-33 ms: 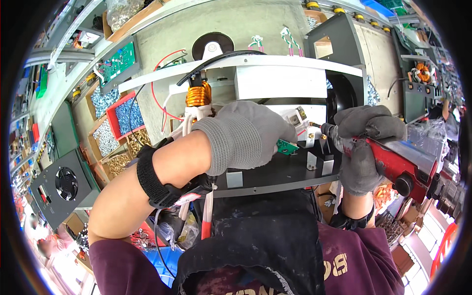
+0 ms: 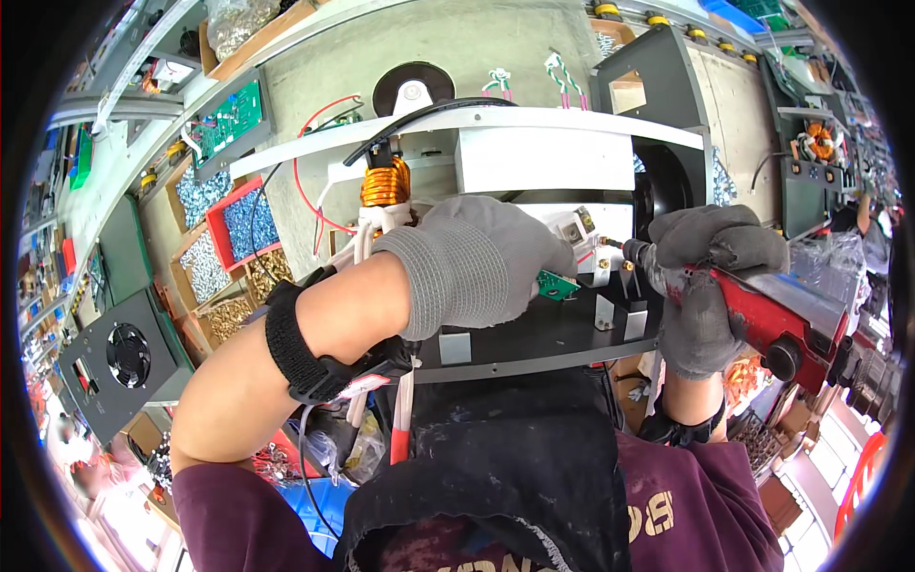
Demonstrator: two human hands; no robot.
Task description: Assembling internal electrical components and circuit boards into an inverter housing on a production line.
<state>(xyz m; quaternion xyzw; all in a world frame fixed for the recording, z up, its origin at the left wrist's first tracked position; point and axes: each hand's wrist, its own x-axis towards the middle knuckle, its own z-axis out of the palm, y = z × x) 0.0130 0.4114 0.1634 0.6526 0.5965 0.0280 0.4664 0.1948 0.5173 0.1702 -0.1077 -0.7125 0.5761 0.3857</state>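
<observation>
My left hand (image 2: 486, 262), in a grey knit glove, reaches into an open dark metal chassis (image 2: 534, 355). Its fingers are closed on a small green circuit board (image 2: 557, 286), of which only one corner shows below the glove; the fingertips are mostly hidden. My right hand (image 2: 701, 286), also gloved, is wrapped around a red power screwdriver (image 2: 777, 319). The driver's tip points left at a metal bracket with brass-coloured screws (image 2: 604, 264) beside the board. Behind my left wrist stands a copper-wound coil (image 2: 385, 182) with white leads.
Trays of loose screws, one of them a red bin (image 2: 250, 229), stand to the left. A dark panel with a fan (image 2: 129, 356) leans at the far left. A black disc (image 2: 412, 91) and twisted green-white wires (image 2: 562, 81) lie behind the chassis. A grey metal housing (image 2: 658, 81) stands at back right.
</observation>
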